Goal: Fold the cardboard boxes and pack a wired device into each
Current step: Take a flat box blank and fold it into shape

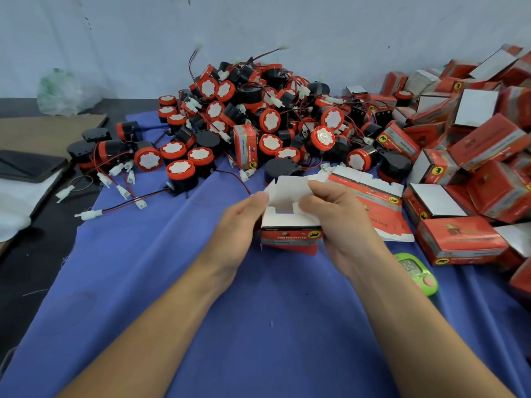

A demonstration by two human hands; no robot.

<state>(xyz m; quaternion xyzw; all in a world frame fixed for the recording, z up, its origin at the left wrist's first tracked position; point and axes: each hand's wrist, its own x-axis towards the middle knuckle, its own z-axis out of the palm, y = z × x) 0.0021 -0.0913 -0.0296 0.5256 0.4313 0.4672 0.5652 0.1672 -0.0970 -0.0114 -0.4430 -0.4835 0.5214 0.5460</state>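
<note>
A red-and-white cardboard box [290, 225] stands at the picture's centre on the blue cloth, its white top flaps open and upright. At twelve o'clock a heap of wired devices [258, 122] lies: black cylinders with red-rimmed white faces, trailing red-black leads with white plugs. At three o'clock folded boxes [474, 156] pile up; flat blanks [370, 196] lie just beside the open box.

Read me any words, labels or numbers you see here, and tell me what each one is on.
"Genuine Parts": side of the upright red cardboard box in the device pile.
"ST": top of the closed red box at right; remainder blurred.
Green digital timer: digits unreadable.
Half-folded red box in both hands: print upside down, blurred.
</note>
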